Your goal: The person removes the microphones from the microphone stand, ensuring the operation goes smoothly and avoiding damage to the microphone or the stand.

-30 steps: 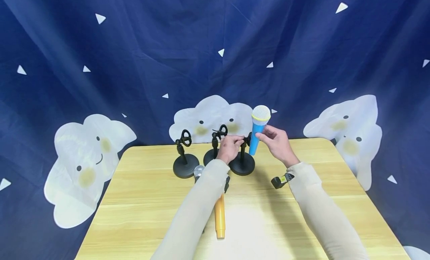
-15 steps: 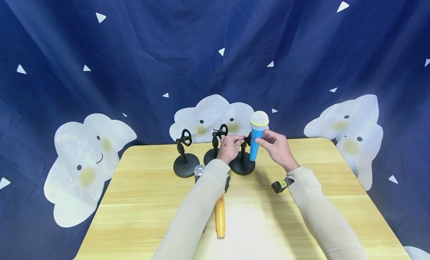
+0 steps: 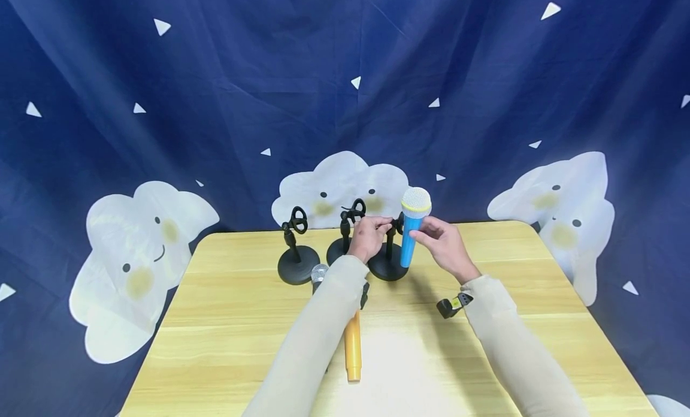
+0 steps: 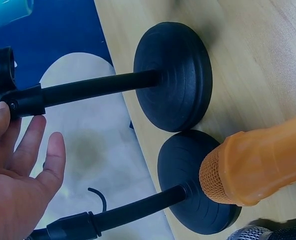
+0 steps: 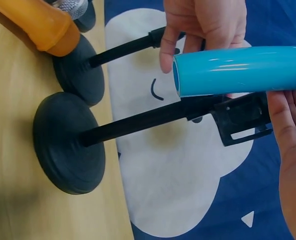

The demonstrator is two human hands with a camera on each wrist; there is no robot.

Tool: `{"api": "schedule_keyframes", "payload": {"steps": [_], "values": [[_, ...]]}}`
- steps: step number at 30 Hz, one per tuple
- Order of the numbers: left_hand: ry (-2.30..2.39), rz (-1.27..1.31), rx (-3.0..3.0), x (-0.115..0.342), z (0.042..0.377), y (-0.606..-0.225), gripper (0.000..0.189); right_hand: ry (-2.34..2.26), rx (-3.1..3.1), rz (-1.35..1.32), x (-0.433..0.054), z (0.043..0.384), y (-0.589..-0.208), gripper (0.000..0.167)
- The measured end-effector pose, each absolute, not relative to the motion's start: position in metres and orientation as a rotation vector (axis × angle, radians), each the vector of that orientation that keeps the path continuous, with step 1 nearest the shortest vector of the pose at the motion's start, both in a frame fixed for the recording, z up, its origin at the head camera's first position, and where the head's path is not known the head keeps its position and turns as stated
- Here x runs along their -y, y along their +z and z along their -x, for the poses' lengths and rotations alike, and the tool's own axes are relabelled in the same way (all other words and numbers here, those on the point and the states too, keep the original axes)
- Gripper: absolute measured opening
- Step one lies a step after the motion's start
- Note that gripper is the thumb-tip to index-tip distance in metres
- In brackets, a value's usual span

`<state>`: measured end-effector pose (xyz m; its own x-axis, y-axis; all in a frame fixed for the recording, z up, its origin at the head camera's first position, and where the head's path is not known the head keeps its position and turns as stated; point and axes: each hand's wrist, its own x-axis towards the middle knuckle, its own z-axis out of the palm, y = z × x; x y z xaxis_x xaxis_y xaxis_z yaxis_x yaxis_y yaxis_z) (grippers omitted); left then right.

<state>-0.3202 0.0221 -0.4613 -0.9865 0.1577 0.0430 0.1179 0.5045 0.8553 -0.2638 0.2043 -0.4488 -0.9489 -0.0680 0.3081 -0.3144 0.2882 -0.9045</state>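
Note:
In the head view my right hand (image 3: 447,248) holds a blue microphone (image 3: 411,240) by its handle, its white mesh head up and a yellow ring below the mesh. The mic's lower end is beside the rightmost black microphone stand (image 3: 387,266). My left hand (image 3: 368,238) pinches that stand near the top, just below its clip. From the left wrist, thumb and finger are seen on the stand's joint (image 4: 22,102), other fingers spread. The right wrist view has the blue handle (image 5: 237,70) in front of the clip (image 5: 242,120), apart from it or touching, I cannot tell.
Two more black stands (image 3: 298,266) (image 3: 338,249) are to the left on the wooden table (image 3: 226,321). An orange microphone (image 3: 353,348) and a dark one with a silver mesh head (image 3: 319,274) lie partly under my left forearm. A blue curtain (image 3: 345,117) hangs behind.
My right hand has lowered the blue microphone beside the rightmost stand and brought it more upright. The left hand has stayed at the stand's top.

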Motion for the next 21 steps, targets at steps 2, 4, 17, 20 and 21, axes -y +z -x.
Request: {"api": "schedule_keyframes", "payload": {"steps": [2,4,17,20,21], "values": [[1.519,-0.252,-2.695,-0.022,0.32,-0.461,0.025,1.73,2.341,-0.361,-0.203,0.261,-0.449,0.018],[1.516,-0.253,-2.696,-0.022,0.32,-0.461,0.025,1.753,2.331,-0.37,-0.201,0.257,-0.448,0.02],[1.517,-0.257,-2.691,-0.022,0.32,-0.461,0.025,1.812,2.301,-0.385,-0.192,0.24,-0.44,0.02],[1.516,-0.258,-2.699,-0.022,0.32,-0.462,0.024,1.817,2.307,-0.378,-0.192,0.239,-0.442,0.021],[1.517,-0.259,-2.7,-0.022,0.32,-0.462,0.024,1.816,2.31,-0.378,-0.192,0.238,-0.443,0.021]]}}
